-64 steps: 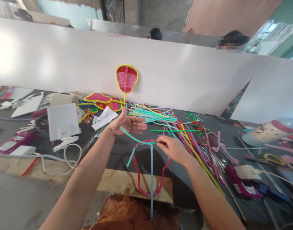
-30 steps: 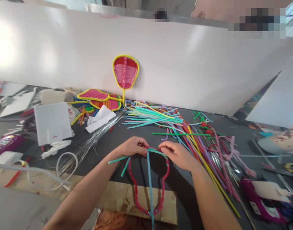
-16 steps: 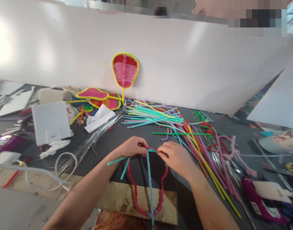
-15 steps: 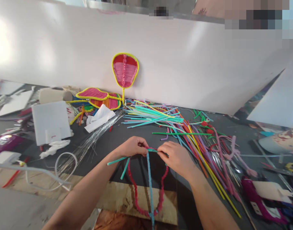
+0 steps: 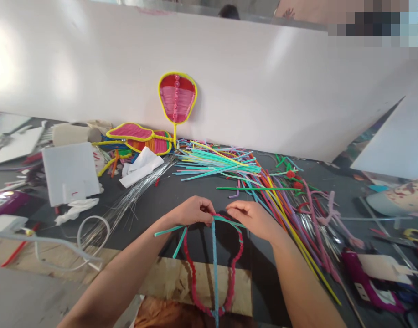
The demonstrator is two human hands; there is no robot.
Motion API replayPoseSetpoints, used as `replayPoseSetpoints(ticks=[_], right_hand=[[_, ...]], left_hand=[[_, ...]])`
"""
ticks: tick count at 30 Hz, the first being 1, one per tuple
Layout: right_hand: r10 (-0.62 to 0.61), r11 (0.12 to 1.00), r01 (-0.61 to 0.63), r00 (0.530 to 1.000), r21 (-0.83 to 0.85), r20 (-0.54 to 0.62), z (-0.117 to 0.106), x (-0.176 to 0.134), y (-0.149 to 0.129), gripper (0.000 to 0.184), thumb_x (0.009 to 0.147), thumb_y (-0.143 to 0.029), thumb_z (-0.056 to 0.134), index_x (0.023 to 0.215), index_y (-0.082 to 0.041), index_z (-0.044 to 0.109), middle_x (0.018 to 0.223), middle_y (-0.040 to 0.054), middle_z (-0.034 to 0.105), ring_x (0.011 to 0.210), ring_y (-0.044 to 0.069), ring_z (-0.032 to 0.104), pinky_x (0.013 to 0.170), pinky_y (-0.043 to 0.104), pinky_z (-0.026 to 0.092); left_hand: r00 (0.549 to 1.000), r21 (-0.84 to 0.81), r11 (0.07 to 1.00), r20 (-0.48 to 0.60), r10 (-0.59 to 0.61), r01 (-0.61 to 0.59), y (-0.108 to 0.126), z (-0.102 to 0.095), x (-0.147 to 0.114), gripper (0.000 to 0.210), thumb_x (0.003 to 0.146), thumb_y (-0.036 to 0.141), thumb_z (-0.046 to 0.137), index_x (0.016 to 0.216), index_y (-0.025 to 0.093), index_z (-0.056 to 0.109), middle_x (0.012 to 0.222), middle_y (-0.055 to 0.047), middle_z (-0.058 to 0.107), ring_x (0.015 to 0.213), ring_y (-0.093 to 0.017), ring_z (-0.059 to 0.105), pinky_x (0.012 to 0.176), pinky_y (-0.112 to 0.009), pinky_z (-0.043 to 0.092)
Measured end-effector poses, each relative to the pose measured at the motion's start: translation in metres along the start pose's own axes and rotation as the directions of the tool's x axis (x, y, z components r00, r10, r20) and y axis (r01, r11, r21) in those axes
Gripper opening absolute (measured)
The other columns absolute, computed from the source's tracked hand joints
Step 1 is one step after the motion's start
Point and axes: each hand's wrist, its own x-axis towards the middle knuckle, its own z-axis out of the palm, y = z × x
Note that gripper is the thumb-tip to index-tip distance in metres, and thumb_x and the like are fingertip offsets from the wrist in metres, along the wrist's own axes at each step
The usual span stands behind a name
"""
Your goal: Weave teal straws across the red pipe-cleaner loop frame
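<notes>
A loop of red pipe cleaner [image 5: 194, 278] hangs upright in front of me, with a blue pipe cleaner [image 5: 214, 269] running down its middle. My left hand [image 5: 197, 212] pinches the top of the loop where the blue one meets it. A turquoise pipe cleaner [image 5: 225, 219] lies across the top, and its loose ends stick out past my left wrist. My right hand [image 5: 250, 217] hovers at the loop's upper right, fingers loosely stretched and apart from the left hand. Its fingertips appear to hold nothing.
A pile of turquoise pipe cleaners [image 5: 219, 163] lies ahead, with a colourful bundle to its right. A pink petal shape with yellow edging [image 5: 167, 102] stands against the white board [image 5: 263, 82]. Silver wires [image 5: 136, 191], glue guns [image 5: 373, 282] and scissors [image 5: 396, 238] lie around.
My right hand has let go of the loop's top and moved slightly right, uncovering the turquoise strip's right end. The left hand keeps its pinch.
</notes>
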Motion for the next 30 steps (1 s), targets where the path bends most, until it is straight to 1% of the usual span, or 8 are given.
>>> replayPoseSetpoints(ticks=[3,6,11,15,18,21,25,30], right_hand=[[0.028,0.998,-0.037,0.983,0.046,0.181,0.003,0.001,0.002,0.022,0.084,-0.032,0.052,0.091,-0.021,0.069,0.076,0.0,0.068,0.07,0.014,0.061,0.064,0.024,0.044],[0.064,0.977,-0.118,0.957,0.18,0.283,0.005,0.002,0.003,0.019,0.081,-0.028,0.054,0.09,-0.018,0.067,0.073,0.0011,0.068,0.065,0.013,0.061,0.062,0.023,0.045],[0.147,0.903,-0.264,0.931,0.34,0.333,0.005,0.003,0.006,0.022,0.078,-0.037,0.059,0.084,-0.016,0.063,0.073,0.0034,0.069,0.061,0.012,0.062,0.058,0.023,0.046],[0.118,0.902,-0.243,0.934,0.356,0.338,0.006,0.003,0.004,0.021,0.079,-0.034,0.058,0.087,-0.015,0.061,0.072,0.0029,0.068,0.06,0.012,0.061,0.058,0.022,0.046],[0.055,0.954,-0.13,0.962,0.271,0.267,0.008,0.002,-0.002,0.026,0.08,-0.029,0.056,0.103,-0.017,0.06,0.076,0.0016,0.068,0.065,0.012,0.061,0.059,0.022,0.044],[-0.008,0.999,0.003,0.991,0.032,0.133,0.012,0.002,-0.01,0.022,0.081,-0.028,0.056,0.101,-0.02,0.063,0.078,0.0003,0.068,0.069,0.013,0.06,0.061,0.022,0.041],[-0.07,0.953,0.076,0.997,-0.292,0.032,0.018,0.003,-0.016,0.015,0.083,-0.024,0.053,0.089,-0.023,0.067,0.075,0.0005,0.068,0.067,0.015,0.061,0.06,0.023,0.037],[-0.143,0.901,0.139,0.989,-0.411,0.02,0.022,0.005,-0.012,0.019,0.085,-0.02,0.048,0.088,-0.025,0.067,0.074,0.0007,0.069,0.067,0.015,0.063,0.058,0.023,0.034]], left_hand=[[1.0,-0.006,1.0,0.02,0.001,-0.001,-0.001,0.002,0.0,0.017,0.064,0.026,0.063,0.077,0.016,0.065,0.061,0.002,0.066,0.059,-0.013,0.059,0.054,-0.021,0.04],[1.0,-0.014,1.0,0.029,-0.003,0.003,0.0,0.001,0.0,0.017,0.065,0.026,0.063,0.077,0.015,0.064,0.061,0.002,0.065,0.059,-0.013,0.059,0.055,-0.021,0.04],[1.0,-0.047,0.999,0.023,-0.002,0.003,0.002,-0.003,-0.002,0.016,0.064,0.026,0.064,0.076,0.015,0.063,0.061,0.002,0.065,0.06,-0.013,0.06,0.057,-0.022,0.042],[0.999,-0.044,0.999,0.024,-0.023,0.024,0.004,-0.005,-0.003,0.017,0.063,0.026,0.063,0.077,0.016,0.063,0.061,0.002,0.064,0.06,-0.014,0.059,0.056,-0.022,0.041],[0.999,0.015,0.999,0.013,-0.031,0.031,0.005,-0.004,-0.003,0.018,0.062,0.022,0.061,0.078,0.015,0.063,0.059,0.003,0.062,0.056,-0.012,0.056,0.051,-0.02,0.037],[0.999,0.035,0.999,0.002,-0.033,0.033,0.004,-0.003,-0.002,0.017,0.063,0.021,0.059,0.078,0.015,0.063,0.058,0.003,0.061,0.055,-0.011,0.054,0.049,-0.019,0.034],[1.0,0.027,0.999,0.008,-0.028,0.028,0.002,-0.001,-0.002,0.017,0.064,0.022,0.059,0.078,0.015,0.062,0.059,0.003,0.063,0.055,-0.011,0.054,0.049,-0.019,0.035],[0.999,0.029,0.999,0.01,-0.034,0.034,0.002,-0.002,-0.002,0.016,0.065,0.024,0.059,0.078,0.015,0.061,0.059,0.002,0.063,0.056,-0.012,0.055,0.05,-0.02,0.035]])
